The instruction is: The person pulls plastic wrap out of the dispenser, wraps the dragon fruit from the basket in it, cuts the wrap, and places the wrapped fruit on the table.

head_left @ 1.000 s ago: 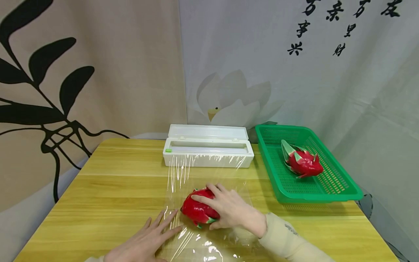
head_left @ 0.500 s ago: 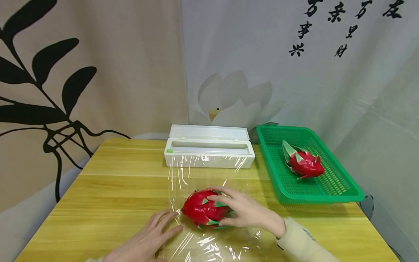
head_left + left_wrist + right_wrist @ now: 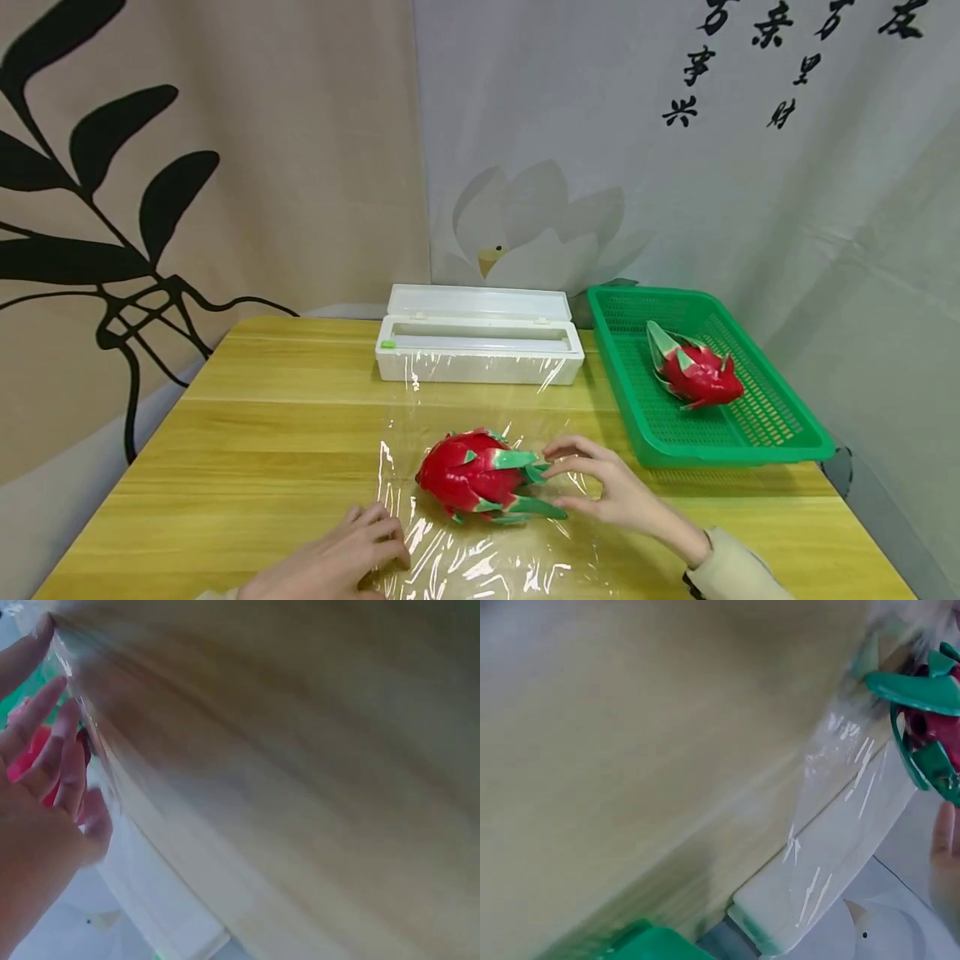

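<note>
A red dragon fruit [image 3: 472, 475] with green leaf tips lies on a sheet of clear cling film [image 3: 480, 567] in the head view. My left hand [image 3: 337, 550] is at the film's left edge with its fingers bent. The left wrist view has that hand [image 3: 45, 787] with thumb and fingertips apart, and creases in the film run out from the thumb tip. Just right of the fruit's leaf tips is my right hand [image 3: 615, 492], its fingers spread and loosely bent with nothing held. Only part of the right hand [image 3: 945, 847] shows in the right wrist view.
Behind the fruit stands a white cling film box [image 3: 480, 367], lid up, with the film drawn out over its front. A green basket [image 3: 637, 446] at the back right holds another dragon fruit [image 3: 697, 375]. All stand on a wooden table [image 3: 247, 433] before a printed curtain.
My right hand has come off the dragon fruit and drawn back to the right, uncovering its leaves. The left fingers, straight and spread before, are now bent at the film's edge.
</note>
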`<state>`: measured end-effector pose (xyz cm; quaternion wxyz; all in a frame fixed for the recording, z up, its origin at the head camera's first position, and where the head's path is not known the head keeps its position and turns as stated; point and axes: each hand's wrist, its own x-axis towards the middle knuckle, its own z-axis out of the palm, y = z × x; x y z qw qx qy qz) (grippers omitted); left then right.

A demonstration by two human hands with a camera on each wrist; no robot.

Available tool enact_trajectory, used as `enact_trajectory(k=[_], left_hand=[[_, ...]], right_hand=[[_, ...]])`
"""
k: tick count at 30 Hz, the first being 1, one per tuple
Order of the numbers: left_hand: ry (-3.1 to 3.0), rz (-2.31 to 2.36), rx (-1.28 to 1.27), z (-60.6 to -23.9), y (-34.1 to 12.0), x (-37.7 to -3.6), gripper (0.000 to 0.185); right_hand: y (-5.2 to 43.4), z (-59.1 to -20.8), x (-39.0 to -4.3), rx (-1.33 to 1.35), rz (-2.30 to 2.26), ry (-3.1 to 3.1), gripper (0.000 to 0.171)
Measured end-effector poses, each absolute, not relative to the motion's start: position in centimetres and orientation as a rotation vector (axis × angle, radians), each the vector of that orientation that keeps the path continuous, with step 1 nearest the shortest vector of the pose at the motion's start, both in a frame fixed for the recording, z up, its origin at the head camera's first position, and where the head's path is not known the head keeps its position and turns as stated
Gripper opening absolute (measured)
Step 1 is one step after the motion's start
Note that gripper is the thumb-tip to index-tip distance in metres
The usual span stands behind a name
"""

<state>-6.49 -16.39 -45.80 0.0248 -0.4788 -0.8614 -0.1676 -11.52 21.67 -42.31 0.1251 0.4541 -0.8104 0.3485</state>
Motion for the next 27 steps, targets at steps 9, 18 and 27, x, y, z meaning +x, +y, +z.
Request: enact_trajectory(k=[9,18,27], left_hand=[[-2.917,-0.988,-1.569,-45.4,-16.4,-6.6,0.008],[-2.851,-1.144,-1.676,-45.7,-17.2,-6.8,0.006],[-2.619,-1.019,-1.792,-46.5,-17.3,-7.5,0.010]], right_hand=[[23.9,-43.4,-10.5,1.463,1.433,-2.484,0.026],[25.5,-45.6,-10.2,1.831,1.763,-2.718,0.026],[25.7,-46.4,-9.9,2.035,1.141,-2.621,0.031]])
